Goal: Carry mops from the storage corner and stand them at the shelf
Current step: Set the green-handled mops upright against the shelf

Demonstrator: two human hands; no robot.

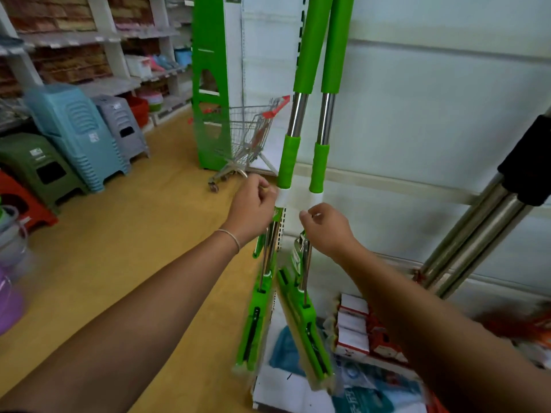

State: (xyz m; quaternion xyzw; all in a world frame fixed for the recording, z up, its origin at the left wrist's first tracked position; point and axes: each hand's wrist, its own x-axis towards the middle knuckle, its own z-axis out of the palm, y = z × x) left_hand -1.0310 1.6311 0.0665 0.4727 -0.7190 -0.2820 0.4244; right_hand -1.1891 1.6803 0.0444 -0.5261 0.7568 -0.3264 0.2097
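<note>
Two mops (pixel 301 138): matt green grip sleeves look like foam or soft plastic, over polished stainless-looking metal tubes, with glossy green plastic squeeze heads (pixel 307 329) in clear film wrap. Shopping cart (pixel 247 135) is bright metal wire with red plastic trim; stacked stools (pixel 74 135) are ribbed moulded plastic, semi-matt. Floor (pixel 125 248) looks like smooth wood-tone laminate, and the shelf panel (pixel 432 114) like matt white painted sheet.

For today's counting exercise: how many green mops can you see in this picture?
2. The left mop is by the left hand; the right mop stands beside it, above the right hand. Others may be hidden out of view.
</note>
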